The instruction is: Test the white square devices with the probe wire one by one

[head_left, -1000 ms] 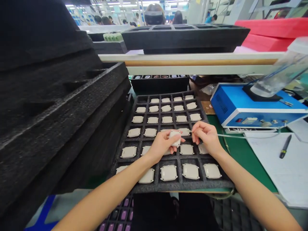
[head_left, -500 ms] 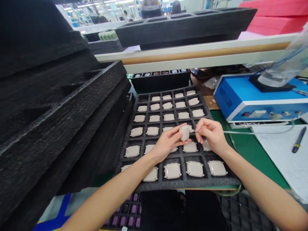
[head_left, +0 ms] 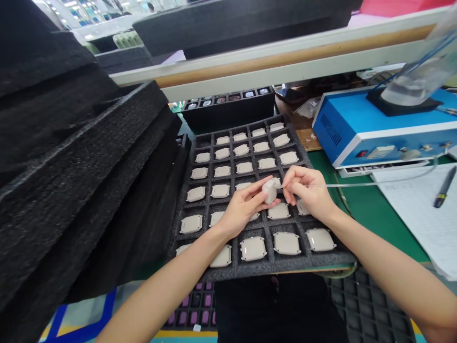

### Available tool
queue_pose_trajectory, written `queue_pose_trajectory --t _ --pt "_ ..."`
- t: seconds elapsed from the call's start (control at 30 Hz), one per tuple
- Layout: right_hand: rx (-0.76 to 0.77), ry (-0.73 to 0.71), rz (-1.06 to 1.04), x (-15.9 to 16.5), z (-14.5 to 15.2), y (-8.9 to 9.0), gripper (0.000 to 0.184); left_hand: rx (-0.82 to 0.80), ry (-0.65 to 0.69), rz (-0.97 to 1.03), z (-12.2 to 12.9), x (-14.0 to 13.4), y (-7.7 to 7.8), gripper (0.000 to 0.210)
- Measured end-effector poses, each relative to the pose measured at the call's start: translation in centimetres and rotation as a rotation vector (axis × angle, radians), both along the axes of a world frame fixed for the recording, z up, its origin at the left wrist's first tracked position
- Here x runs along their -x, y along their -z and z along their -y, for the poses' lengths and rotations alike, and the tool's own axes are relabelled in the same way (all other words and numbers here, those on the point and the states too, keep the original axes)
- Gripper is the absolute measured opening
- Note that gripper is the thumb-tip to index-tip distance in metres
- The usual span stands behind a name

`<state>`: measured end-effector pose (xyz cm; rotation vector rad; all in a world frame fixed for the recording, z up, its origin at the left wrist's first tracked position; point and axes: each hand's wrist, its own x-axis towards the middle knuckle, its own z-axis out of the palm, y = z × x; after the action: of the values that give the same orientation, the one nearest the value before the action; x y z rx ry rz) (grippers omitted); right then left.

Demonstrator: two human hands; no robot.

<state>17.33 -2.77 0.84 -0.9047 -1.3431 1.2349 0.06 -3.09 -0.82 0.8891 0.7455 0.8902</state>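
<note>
Between the thumb and fingers of my left hand (head_left: 240, 209) is a beige watch case (head_left: 270, 191), tilted on edge above the tray. My right hand (head_left: 307, 191) pinches the end of a thin clear tube (head_left: 352, 185), whose tip is at the right side of the case; whether it touches cannot be made out. Below both hands lies a black foam tray (head_left: 264, 272) with rows of similar beige cases (head_left: 253, 248), one per pocket. My forearms and hands hide some pockets.
The tube leads to a blue box (head_left: 385, 124) with a clear cylinder (head_left: 407, 85) on top. Written sheets (head_left: 410, 200) and a black pen (head_left: 445, 186) lie at right. Stacked black foam trays (head_left: 117, 157) rise at left. A shelf edge (head_left: 285, 59) crosses behind.
The whole view has shifted, so the shelf sits higher and the tray a little left. Both hands keep their grips, and the watch case appears slightly turned.
</note>
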Motion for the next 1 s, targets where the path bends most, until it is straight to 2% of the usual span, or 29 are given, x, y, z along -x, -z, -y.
queue_pose_trajectory --t 0.17,1.0 --pt "-0.002 0.005 0.021 -0.02 0.01 -0.03 0.007 -0.011 0.006 0.015 0.02 -0.02 0.14 0.038" --pt "-0.024 0.003 0.038 -0.03 0.05 0.25 0.006 -0.036 0.016 -0.047 -0.03 -0.05 0.14 0.043"
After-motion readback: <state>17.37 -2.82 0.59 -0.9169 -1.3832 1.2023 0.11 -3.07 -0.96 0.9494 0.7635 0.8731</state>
